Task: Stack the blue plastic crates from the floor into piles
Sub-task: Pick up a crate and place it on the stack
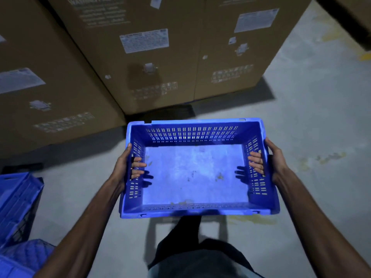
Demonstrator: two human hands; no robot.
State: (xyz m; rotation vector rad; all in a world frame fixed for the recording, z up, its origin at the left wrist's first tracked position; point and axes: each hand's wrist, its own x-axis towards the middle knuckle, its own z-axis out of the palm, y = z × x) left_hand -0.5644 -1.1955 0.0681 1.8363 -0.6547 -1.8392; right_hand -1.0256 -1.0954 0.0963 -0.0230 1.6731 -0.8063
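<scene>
Blue plastic, slotted along all four walls, the crate point(196, 173) was held in the air in front of the person, open side up and roughly level, above the grey concrete floor point(311, 137). Its pale bottom was scuffed and carried a few brownish specks.

The left hand point(125, 165) gripped the crate's left short wall. The palm lay against the outside, the thumb pointed up along the outer face, and the fingers point(138, 164) curled through the handle opening to show inside. The right hand point(275, 159) held the right short wall in the same way, with its fingers point(256, 160) hooked through the opening on that side. Both forearms were bare and stretched forward.

Beyond the crate's far rim, large brown cardboard boxes point(140, 77) stood on the floor, and a white printed label point(144, 40) was stuck to one of them. The print was too blurred to read.

At the left edge of the floor in view were more blue crates point(18, 197), well apart from the held one. They were blurred, and how they sat on one another could not be told. Yellowish stains point(253, 218) marked the floor just below the crate's near rim, and a dark trouser leg point(190, 257) showed beneath it.
</scene>
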